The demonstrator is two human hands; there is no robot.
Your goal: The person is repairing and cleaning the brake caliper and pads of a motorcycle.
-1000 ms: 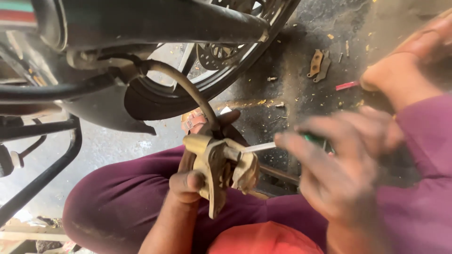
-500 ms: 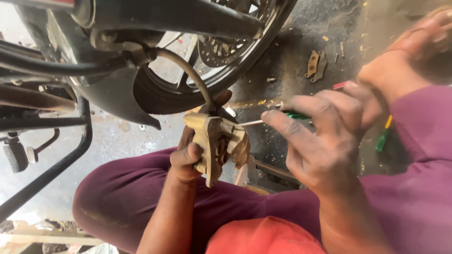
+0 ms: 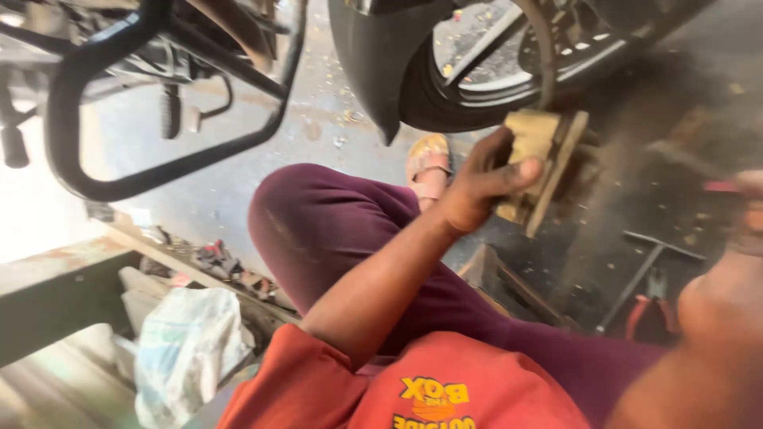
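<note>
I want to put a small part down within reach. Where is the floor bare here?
The pale concrete floor between the black frame bar and the maroon-trousered knee is mostly bare, with only specks. It is crowded at the right, by the T-handle tool and dark grime, and at lower left, around the white bag and scrap. The left hand grips the tan metal part.

Left hand [image 3: 485, 179] clenched, arm outstretched

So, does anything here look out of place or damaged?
Yes. The tan brake caliper is off its mount beside the wheel, held up only by the left hand. Small debris is scattered over the floor. The right hand is too blurred to judge.
</note>
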